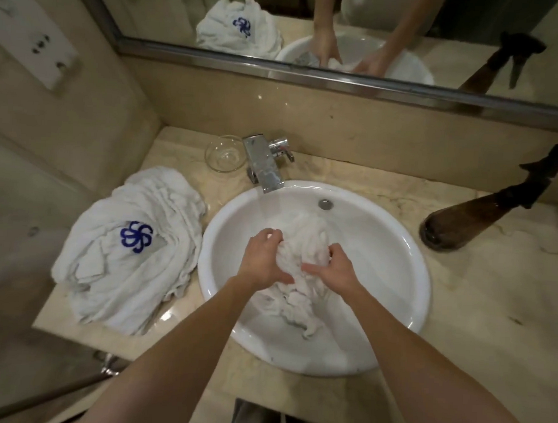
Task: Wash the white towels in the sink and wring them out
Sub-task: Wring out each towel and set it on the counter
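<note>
A wet white towel (305, 244) lies bunched in the round white sink (397, 258). My left hand (264, 258) grips its left side, fingers curled into the cloth. My right hand (331, 269) clutches its right side, thumb on top. Both hands press the towel together over the middle of the basin. A thin stream of water falls from the chrome faucet (263, 166) into the back of the sink. A second white towel (129, 252) with a blue flower logo lies crumpled on the counter to the left of the sink.
A clear glass bowl (224, 153) stands behind the towel pile, left of the faucet. A brown spray bottle (482, 213) stands on the marble counter (479, 284) at the right. A mirror (343, 28) runs along the back wall.
</note>
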A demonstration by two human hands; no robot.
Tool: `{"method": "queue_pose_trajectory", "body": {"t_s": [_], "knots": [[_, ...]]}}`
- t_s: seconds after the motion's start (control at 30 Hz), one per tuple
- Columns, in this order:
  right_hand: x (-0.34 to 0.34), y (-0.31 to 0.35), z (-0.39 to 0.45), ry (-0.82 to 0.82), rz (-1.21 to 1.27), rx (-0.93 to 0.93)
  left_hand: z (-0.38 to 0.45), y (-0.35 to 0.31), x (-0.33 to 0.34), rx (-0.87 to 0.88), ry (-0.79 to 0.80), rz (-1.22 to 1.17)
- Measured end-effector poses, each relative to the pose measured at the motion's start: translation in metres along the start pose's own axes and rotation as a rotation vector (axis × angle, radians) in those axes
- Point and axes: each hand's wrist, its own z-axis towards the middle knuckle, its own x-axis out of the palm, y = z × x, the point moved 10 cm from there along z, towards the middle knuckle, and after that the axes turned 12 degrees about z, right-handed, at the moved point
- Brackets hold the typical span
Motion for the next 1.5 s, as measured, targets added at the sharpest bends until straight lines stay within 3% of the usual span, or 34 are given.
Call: {"method": "queue_pose_trajectory", "body": {"t_s": [0.13,0.27,0.4,0.5,0.63,0.77,0.9,1.03,1.13,1.3,1.43,1.5], "knots": [[0.006,0.021,-0.019,-0.013,-0.005,-0.069,-0.015,-0.004,-0.008,0.016,-0.012,-0.047],[-0.003,0.035,-0.042,-0.052,0.14,-0.103,-0.033,-0.012,-0.021,0.135,-0.027,0.086],[-0.027,0.068,-0.061,-0.051,0.118,-0.2,-0.047,-0.021,-0.034,0.26,-0.014,0.205],[-0.045,0.105,-0.077,-0.037,0.057,-0.316,-0.057,-0.036,-0.051,0.368,-0.127,0.248],[-0.057,0.132,-0.1,0.016,-0.066,-0.389,-0.06,-0.024,-0.083,0.267,-0.278,0.065],[-0.043,0.151,-0.121,0.115,-0.083,-0.432,-0.055,-0.029,-0.061,0.322,0.043,0.31],[-0.018,0.177,-0.147,0.316,-0.11,-0.502,-0.047,-0.059,-0.054,0.374,0.065,0.263],[-0.023,0.184,-0.16,0.418,-0.204,-0.537,-0.05,-0.088,-0.047,0.602,0.098,0.134],[-0.056,0.176,-0.148,0.317,-0.241,-0.525,-0.053,-0.08,-0.071,0.544,-0.02,-0.075],[-0.104,0.154,-0.118,0.016,-0.585,-0.426,-0.047,-0.078,-0.122,0.436,-0.218,-0.243],[-0.115,0.133,-0.108,-0.038,-0.841,-0.246,-0.05,-0.091,-0.15,0.394,-0.285,-0.335],[-0.107,0.127,-0.104,-0.025,-0.835,-0.228,-0.052,-0.102,-0.162,0.402,-0.261,-0.391]]}}
